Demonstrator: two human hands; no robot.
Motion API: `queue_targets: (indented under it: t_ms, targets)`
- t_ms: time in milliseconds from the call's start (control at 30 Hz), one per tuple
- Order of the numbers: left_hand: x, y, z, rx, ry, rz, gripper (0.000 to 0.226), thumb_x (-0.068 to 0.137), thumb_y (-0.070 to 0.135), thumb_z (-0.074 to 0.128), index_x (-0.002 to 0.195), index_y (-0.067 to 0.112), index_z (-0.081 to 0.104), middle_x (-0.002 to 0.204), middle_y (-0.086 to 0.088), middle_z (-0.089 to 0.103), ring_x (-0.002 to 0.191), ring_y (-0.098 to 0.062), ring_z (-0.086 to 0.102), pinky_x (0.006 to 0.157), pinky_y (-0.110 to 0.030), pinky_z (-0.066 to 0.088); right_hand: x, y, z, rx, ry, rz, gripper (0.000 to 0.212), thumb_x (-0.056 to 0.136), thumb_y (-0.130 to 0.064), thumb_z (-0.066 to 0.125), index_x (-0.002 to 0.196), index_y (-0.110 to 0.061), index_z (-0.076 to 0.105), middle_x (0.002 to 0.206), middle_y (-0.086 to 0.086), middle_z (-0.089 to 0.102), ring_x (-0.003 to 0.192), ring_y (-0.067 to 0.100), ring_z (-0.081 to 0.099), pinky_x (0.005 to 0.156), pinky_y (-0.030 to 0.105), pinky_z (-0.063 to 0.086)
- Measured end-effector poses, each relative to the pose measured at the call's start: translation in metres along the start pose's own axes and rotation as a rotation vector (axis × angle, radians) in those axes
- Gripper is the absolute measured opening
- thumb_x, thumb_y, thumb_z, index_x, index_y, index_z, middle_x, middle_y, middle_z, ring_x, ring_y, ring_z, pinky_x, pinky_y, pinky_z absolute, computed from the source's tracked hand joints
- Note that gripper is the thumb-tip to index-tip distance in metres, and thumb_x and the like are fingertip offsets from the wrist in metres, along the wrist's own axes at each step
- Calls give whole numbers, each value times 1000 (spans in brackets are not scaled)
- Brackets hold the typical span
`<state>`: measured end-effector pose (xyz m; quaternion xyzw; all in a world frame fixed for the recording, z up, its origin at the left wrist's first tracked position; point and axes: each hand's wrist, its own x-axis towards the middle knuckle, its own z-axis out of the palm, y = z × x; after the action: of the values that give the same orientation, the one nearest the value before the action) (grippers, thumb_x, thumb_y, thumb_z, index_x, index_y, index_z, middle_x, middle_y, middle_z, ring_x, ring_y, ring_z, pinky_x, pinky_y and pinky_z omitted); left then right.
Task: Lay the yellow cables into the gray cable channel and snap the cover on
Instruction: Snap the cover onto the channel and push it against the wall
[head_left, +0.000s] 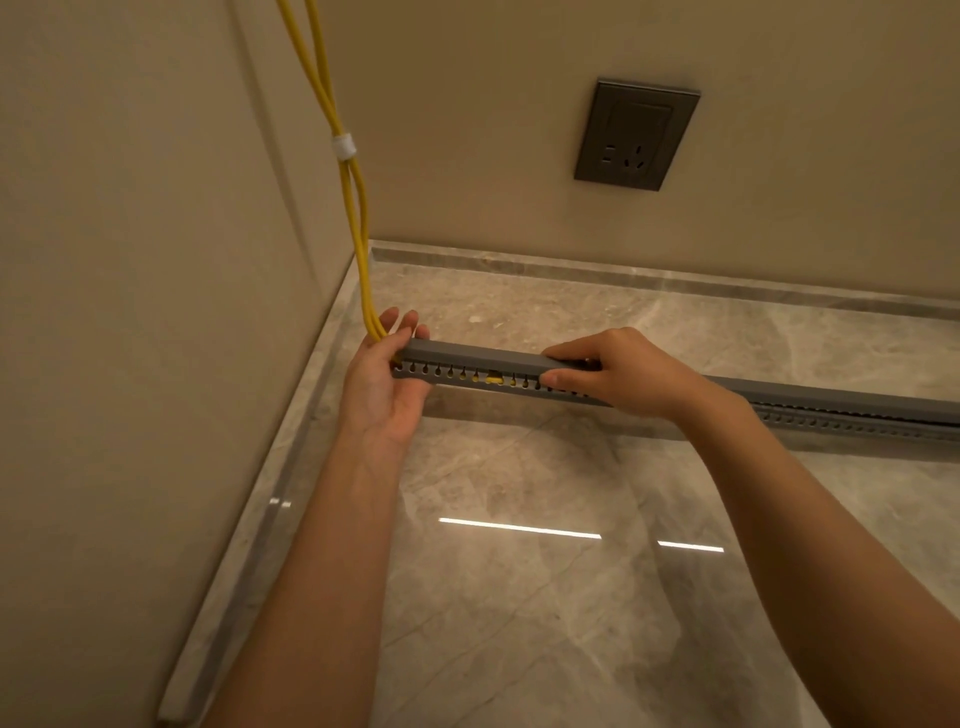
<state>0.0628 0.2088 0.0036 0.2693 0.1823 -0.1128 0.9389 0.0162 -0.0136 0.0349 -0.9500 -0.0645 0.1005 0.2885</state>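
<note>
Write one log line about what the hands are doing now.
left hand: holds end of gray channel | right hand: pinches cover onto it | yellow cables: enter at that end, visible through slots

Matt gray plastic cable channel (467, 375); glossy marble-look floor (545, 597); matt painted wall (467, 130).
</note>
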Motion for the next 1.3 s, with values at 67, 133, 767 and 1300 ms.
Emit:
queue_targets:
  t_ms: [67,133,767,1300]
  targets:
    - [-1,0,2,39,19,-3,24,87,-7,46,96,10,60,86,-6,60,78,-14,60,70,-26,54,0,-4,-2,-70,-37,-5,28,89,-43,54,111,-31,65,79,-13,65,68,4,55,62,22,42]
    - [-1,0,6,61,46,-6,26,87,-8,43,96,10,60,78,-4,57,70,-12,58,64,-25,53,2,-13,-1,-230,-14,-40,30,87,-47,52,105,-28,66,79,-5,64,69,10,54,62,29,44]
    - [-10,-9,6,-403,13,-119,55,98,40,23,84,6,63,65,-9,66,63,-21,64,72,-32,50,20,-71,37,-507,384,-200,28,77,-13,54,103,-22,61,87,-1,65,79,25,59,58,34,44]
    - [1,-20,27,-500,97,-117,71,95,44,20,37,13,46,38,0,43,32,-14,38,47,-22,28,14,-77,32,-408,378,-234,21,75,-18,61,95,-20,64,84,-2,65,75,22,59,59,38,49]
